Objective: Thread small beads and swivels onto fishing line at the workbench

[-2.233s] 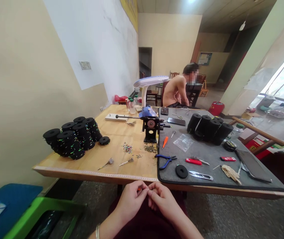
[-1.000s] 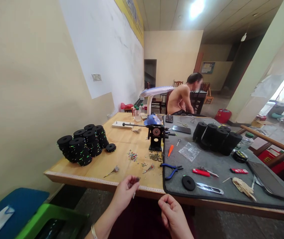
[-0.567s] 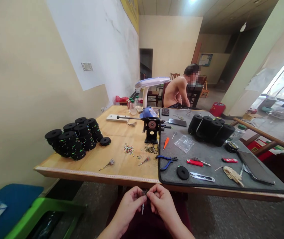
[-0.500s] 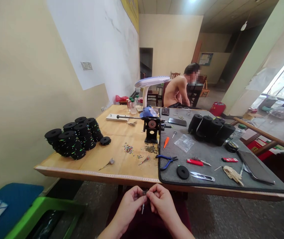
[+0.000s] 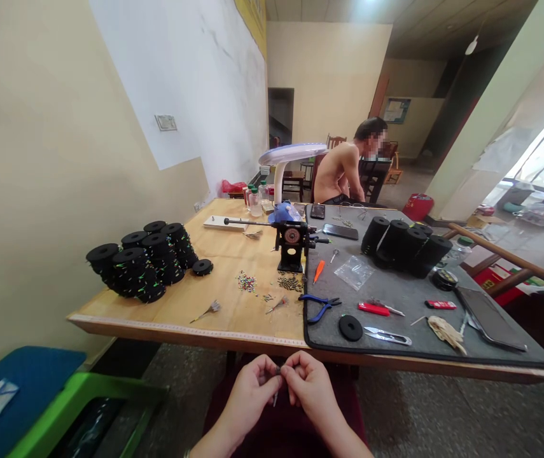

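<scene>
Below the front edge of the wooden table [image 5: 233,267], over my lap, my left hand [image 5: 251,389] and my right hand [image 5: 308,387] meet fingertip to fingertip. Both are closed in a pinch on a small thin metal piece [image 5: 276,395] that hangs between them; it is too small to name. On the table just beyond lie similar small pieces [image 5: 209,310], a scatter of coloured beads [image 5: 246,281] and blue-handled pliers [image 5: 320,304].
Stacks of black spools [image 5: 142,259] stand at the table's left, more black spools [image 5: 405,245] at the right on a grey mat [image 5: 396,299]. A black hand-crank winder [image 5: 291,243] and a desk lamp [image 5: 291,156] stand mid-table. A shirtless person [image 5: 343,172] sits beyond.
One second ago my left hand was raised near the table edge with the small piece and my right hand was apart. They have come together over my lap and now hold steady.
</scene>
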Demonstrator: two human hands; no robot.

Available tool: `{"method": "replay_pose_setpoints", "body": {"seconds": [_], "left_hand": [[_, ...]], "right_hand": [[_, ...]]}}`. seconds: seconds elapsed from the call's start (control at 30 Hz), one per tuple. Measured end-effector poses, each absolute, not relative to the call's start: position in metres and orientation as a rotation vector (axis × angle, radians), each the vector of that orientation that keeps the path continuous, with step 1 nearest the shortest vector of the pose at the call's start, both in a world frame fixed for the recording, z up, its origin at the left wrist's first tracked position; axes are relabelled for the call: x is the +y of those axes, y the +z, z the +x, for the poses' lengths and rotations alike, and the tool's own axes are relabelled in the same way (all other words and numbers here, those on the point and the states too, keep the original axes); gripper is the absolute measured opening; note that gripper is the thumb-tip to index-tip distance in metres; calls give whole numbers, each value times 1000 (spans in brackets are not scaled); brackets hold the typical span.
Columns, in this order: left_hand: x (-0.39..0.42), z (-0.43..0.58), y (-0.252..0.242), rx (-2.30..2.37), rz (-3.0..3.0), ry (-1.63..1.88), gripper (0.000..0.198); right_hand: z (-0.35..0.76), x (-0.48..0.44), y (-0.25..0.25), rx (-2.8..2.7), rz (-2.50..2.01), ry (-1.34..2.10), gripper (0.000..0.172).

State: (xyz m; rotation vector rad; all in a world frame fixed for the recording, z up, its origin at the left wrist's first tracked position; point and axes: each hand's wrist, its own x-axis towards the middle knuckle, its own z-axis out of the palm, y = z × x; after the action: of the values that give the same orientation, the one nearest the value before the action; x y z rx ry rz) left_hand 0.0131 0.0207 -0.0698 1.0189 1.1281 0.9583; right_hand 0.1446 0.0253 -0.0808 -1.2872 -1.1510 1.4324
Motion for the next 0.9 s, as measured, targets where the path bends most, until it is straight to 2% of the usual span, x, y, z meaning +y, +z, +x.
{"method": "replay_pose_setpoints", "body": {"seconds": [0.37, 0.57, 0.9], "left_hand": [[18, 15, -62, 907, 636, 945, 26], [19, 16, -70, 916, 638, 946, 23], [22, 15, -80, 1000, 660, 1000, 25]], "right_hand": [[143, 22, -82, -990, -1225, 1506, 37], [148, 19, -85, -954, -1255, 1555, 41], [149, 8, -90, -993, -1238, 1658, 33]]}}
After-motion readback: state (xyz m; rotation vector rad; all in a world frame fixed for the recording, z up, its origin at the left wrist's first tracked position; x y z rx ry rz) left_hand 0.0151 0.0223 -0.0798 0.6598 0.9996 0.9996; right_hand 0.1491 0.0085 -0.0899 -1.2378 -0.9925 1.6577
